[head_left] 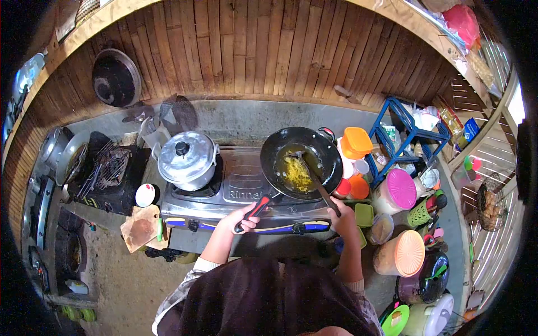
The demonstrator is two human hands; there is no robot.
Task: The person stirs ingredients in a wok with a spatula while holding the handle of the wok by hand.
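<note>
A black wok (272, 147) sits on the right burner of the steel gas stove (240, 169). My left hand (242, 219) is closed around the wok's red and black handle (259, 206). In my right hand (343, 215) is the shaft of a dark spatula (319, 186), slanting down into the wok. Its blade touches a yellow chopped or ground mixture (297, 172) lying in what looks like oil. I cannot make out exactly what the mixture is.
A lidded aluminium pot (185, 162) stands on the left burner. Left of the stove are a cutting board (140, 228) with a green-handled knife (159, 230) and a charred grill rack (115, 165). Containers, including a pink-lidded tub (399, 189), and a blue rack (411, 134) crowd the right.
</note>
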